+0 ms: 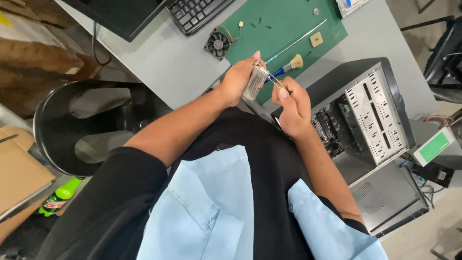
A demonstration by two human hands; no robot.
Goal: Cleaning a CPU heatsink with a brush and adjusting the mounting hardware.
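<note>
— What's in the hands?

— The left hand (237, 79), just above the middle of the frame, has its grip wrapped around a silver finned heatsink (253, 83), thumb up along its top edge. The right hand (292, 103), just to the right of it, pinches a thin metal clip (275, 80) that runs across the heatsink's top. So both grips are clenched, one on the block, one on the wire.

— Where is that over the bench?

— Held up above the near edge of the grey bench (163, 62), over the lower corner of a green mat (284, 24).

— What lies on the mat?

— A brush (288, 65) with a blue handle and pale bristles, just beyond the fingers; a long thin metal rod (301, 36); a small tan square piece (316, 39); a few dark screws, too small to count surely. A small black fan (217, 44) sits at the mat's left edge, a keyboard (195, 12) above it.

— And to the right?

— An open computer case (370, 120) lying on its side, drive cage showing.
</note>
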